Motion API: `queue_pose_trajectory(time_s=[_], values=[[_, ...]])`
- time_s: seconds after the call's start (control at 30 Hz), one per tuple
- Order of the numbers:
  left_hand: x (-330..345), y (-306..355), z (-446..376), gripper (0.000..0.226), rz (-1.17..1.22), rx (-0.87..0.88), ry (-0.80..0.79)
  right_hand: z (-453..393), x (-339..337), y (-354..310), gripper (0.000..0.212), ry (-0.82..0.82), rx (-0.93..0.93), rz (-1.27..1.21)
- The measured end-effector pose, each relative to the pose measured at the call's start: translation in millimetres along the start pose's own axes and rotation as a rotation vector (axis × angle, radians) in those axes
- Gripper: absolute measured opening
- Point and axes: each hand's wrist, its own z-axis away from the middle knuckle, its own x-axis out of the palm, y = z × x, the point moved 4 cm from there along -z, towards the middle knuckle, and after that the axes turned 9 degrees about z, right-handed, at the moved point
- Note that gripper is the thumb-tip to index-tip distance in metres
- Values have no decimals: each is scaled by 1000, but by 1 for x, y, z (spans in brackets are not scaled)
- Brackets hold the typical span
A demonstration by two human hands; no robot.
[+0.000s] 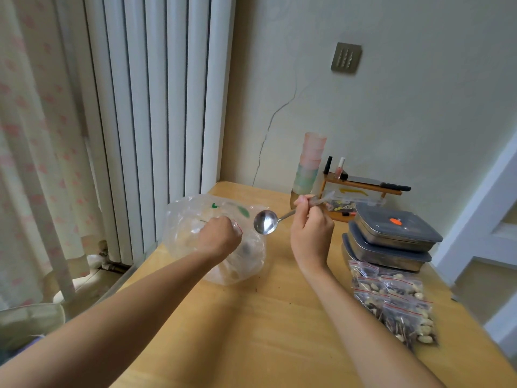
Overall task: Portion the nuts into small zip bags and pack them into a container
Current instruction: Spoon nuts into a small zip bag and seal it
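Right hand [312,231]: fingers curled round the handle of a metal spoon [265,222], raised above the table; the spoon's bowl points left, looks empty, and hangs just beside the left hand
Left hand [221,236]: knuckles up, fingers curled and pinching a small zip bag [237,227], of which only a clear edge with a red strip shows past the fingers; contents cannot be told
Large plastic bag [195,219]: clear, crumpled, with green print, lying on the table under and around the left hand
Filled zip bags [394,301]: a cluster of small red-striped bags holding pale nuts and dark seeds, lying at the table's right edge, well apart from both hands
Containers [397,233]: two flat metal boxes with grey lids, stacked, just behind the filled bags; an orange mark on the top lid
Table [251,331]: light wood
Background: a stack of pastel cups [309,166] and a small wooden rack [363,189] stand by the wall behind the right hand
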Motion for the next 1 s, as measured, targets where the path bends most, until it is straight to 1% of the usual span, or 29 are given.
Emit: queue_pose_trajectory(time_s=[0.13,0.17,0.23,0.3,0.4,0.43,0.5,0.6,0.77,0.83,0.9,0.97,1.0], values=[[13,-5,1,49,-102,-79,-218,2,11,-4,30,-147,-29,-25],[16,-6,2,51,-116,-87,-252,4,14,-4,32,-198,-39,-36],[24,-10,4,49,-139,-97,-303,10,19,-7,35,-308,-56,-68],[30,-12,5,45,-133,-89,-310,15,23,-10,35,-370,-79,-79],[29,-10,4,47,-74,-50,-249,18,28,-9,32,-410,-91,-80],[28,-8,4,45,-69,-23,-238,18,29,-9,31,-418,-87,-82],[27,-3,4,32,-109,67,-233,16,30,-9,29,-445,-73,-94],[27,8,7,13,-188,282,-219,14,32,-8,30,-500,-22,-99],[20,28,20,17,-43,566,-230,13,39,0,32,-569,46,-32],[21,33,28,19,-35,661,-293,14,41,6,35,-588,72,-16],[27,35,38,29,-36,719,-428,16,44,12,38,-613,116,-14],[34,38,50,38,-13,724,-587,18,44,15,38,-637,145,-28],[37,38,54,41,11,689,-658,19,44,17,37,-640,149,-36]])
